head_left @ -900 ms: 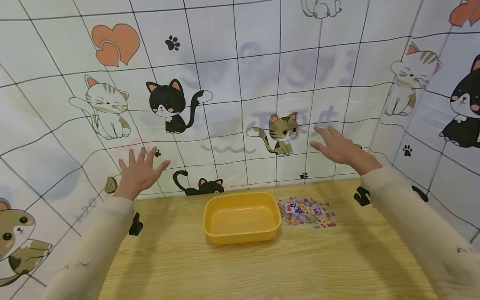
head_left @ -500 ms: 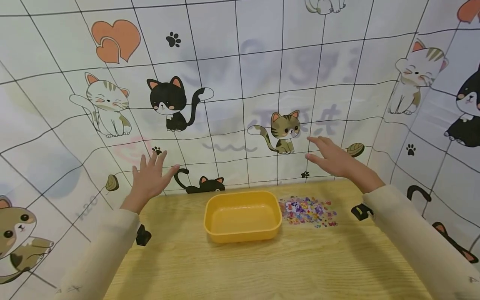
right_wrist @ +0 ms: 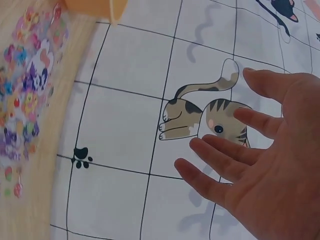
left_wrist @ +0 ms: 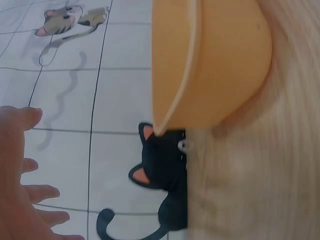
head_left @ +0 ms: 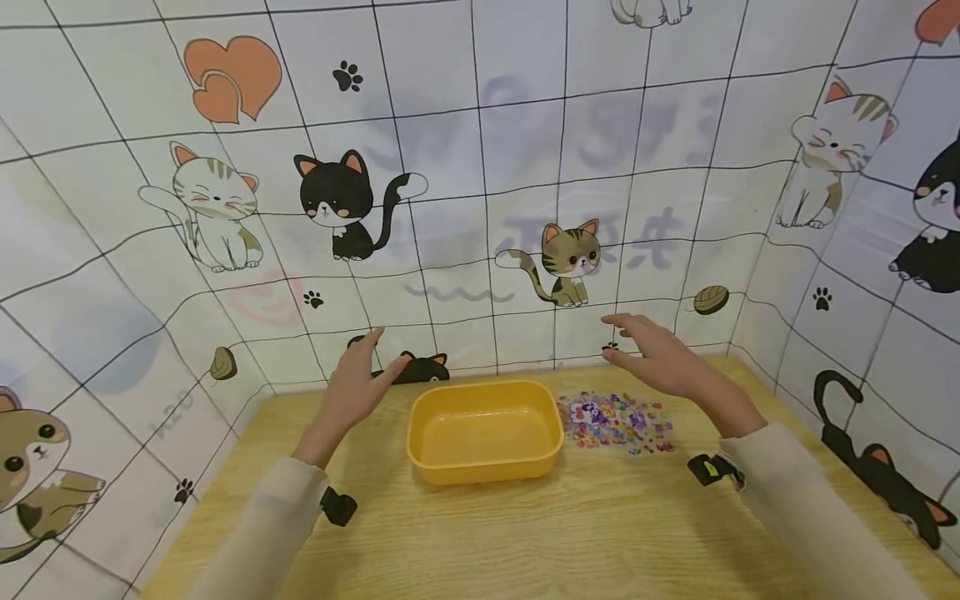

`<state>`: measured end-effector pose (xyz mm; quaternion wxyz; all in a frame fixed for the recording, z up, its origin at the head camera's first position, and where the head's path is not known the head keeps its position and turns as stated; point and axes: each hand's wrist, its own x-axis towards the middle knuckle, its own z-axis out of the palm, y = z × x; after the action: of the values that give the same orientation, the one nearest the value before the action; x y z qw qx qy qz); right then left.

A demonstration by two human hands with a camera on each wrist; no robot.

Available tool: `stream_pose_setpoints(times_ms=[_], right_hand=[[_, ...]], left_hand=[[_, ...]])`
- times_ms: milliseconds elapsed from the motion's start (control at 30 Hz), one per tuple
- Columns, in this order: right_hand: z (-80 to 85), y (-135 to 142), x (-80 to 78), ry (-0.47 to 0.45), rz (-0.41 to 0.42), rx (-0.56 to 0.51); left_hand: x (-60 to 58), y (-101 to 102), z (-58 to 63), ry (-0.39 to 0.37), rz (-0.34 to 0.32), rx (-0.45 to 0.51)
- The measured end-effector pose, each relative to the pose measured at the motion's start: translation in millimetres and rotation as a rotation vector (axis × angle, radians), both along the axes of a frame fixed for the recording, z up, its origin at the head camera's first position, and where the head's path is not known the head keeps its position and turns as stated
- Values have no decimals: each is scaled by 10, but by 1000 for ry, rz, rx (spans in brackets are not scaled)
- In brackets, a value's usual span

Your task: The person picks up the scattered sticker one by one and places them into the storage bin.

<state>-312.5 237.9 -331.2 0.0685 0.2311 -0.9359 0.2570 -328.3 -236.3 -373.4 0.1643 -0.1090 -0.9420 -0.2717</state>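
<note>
— Where is the yellow tub (head_left: 487, 472)?
— On the table (head_left: 517, 542), toward its back edge, upright, with the open side facing up.
— And the colourful stickers (head_left: 615, 421)?
— Spread flat on the table just beside the tub, on the person's right. The right wrist view shows cartoon figures (right_wrist: 37, 80) among them.
— How is the left hand (head_left: 354, 385)?
— Released, in the air near the tub's left side, fingers extended and thumb held apart.
— The right hand (head_left: 663, 360)?
— Released too, in the air near the stickers, its fingers loosely stretched and thumb apart.
— Further out?
— Pale sleeves (head_left: 810, 500), with a black block (head_left: 339, 507) at each wrist. Behind is a white wall covering (head_left: 442, 75) with dark grid lines, cats (head_left: 337, 187), paw prints (head_left: 347, 76) and orange hearts (head_left: 247, 71).
</note>
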Motion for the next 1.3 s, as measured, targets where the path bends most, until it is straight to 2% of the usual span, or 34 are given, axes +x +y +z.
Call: stream_pose_setpoints(times_ms=[100, 267, 467, 600, 767, 967, 1300], right_hand=[[-67, -12, 64, -21, 13, -64], [-199, -28, 143, -51, 25, -148], [-419, -25, 139, -60, 11, -158], [-547, -10, 121, -52, 7, -163], [-621, -6, 114, -50, 4, -187], [-654, 8, 113, -75, -13, -181], [-705, 38, 94, -84, -19, -184]], left_hand=[[44, 114, -119, -37, -41, 95], [105, 239, -353, -107, -57, 233], [185, 295, -639, -182, -54, 392], [218, 323, -772, -192, -47, 452], [227, 358, -849, -181, -60, 503], [252, 374, -898, -171, -63, 511], [269, 388, -970, -159, -20, 522]])
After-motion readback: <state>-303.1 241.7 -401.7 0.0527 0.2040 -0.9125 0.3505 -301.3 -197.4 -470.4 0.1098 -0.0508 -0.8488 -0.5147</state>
